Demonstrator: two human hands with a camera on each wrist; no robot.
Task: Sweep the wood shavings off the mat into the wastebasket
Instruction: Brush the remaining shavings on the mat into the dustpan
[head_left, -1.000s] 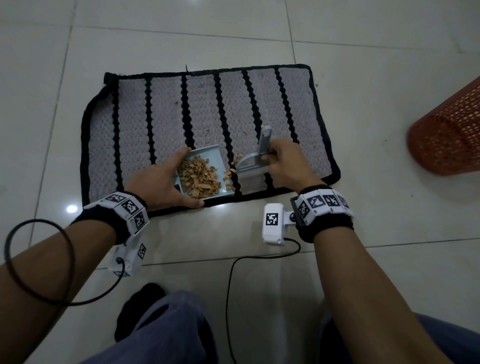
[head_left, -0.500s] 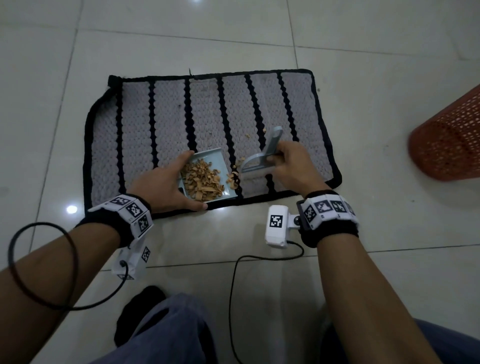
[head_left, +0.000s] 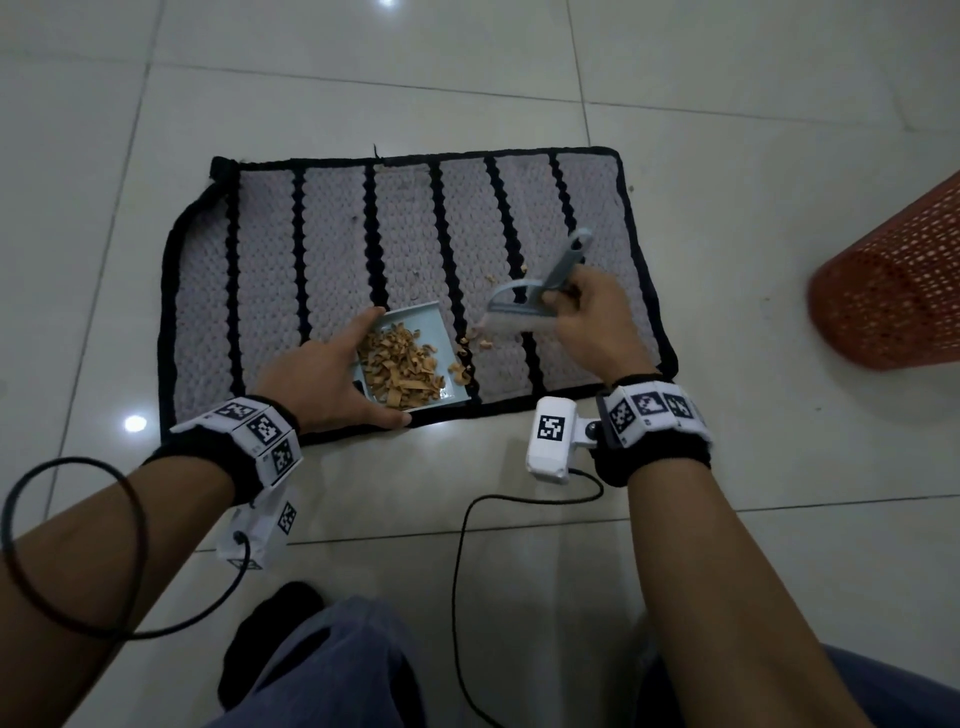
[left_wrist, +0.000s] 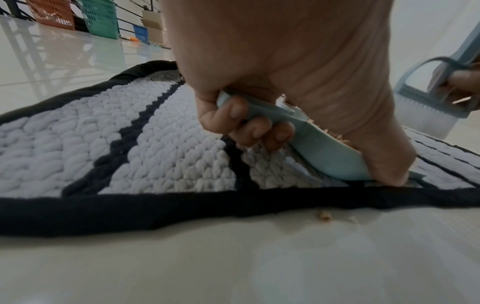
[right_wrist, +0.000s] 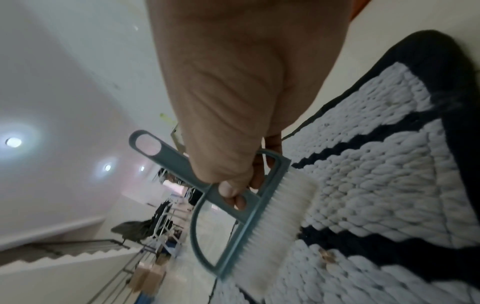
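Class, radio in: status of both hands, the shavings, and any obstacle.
Left hand grips dustpan; right hand grips brush. Most shavings in dustpan, some loose on mat. Path to wastebasket unobstructed.

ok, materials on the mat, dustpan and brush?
Mat: looks like chunky knitted or woven yarn, matte, grey-white with black stripes and border; the loops show in both wrist views.
Dustpan: probably moulded plastic, pale blue, smooth and thin-walled.
Brush: likely grey-blue plastic frame with fine white bristles, probably synthetic.
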